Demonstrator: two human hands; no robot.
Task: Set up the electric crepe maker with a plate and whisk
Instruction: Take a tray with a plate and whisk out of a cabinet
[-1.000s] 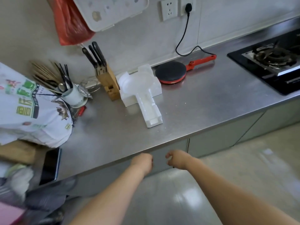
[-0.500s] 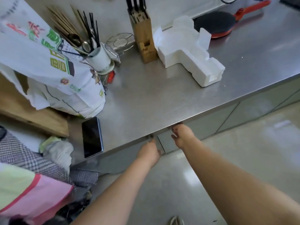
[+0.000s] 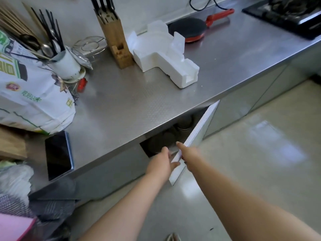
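The red electric crepe maker (image 3: 188, 29) with its black plate lies at the back of the steel counter (image 3: 132, 105), its cord running up the wall. Below the counter edge a white cabinet door (image 3: 198, 134) stands partly open. My right hand (image 3: 188, 153) grips the door's edge. My left hand (image 3: 162, 162) is beside it at the opening, fingers spread, touching the door's inner side. Dark round cookware (image 3: 173, 134) shows dimly inside the cabinet. No plate or whisk is clearly visible.
A white foam packing piece (image 3: 163, 54) and a wooden knife block (image 3: 115, 40) stand mid-counter. A utensil cup (image 3: 65, 64), a printed bag (image 3: 26, 94) and a phone (image 3: 58, 153) sit at left. A gas hob (image 3: 291, 14) is at far right.
The cabinet door, shut before, has swung open toward me under my right hand. My view has shifted back to the right and the cabinet interior now shows.
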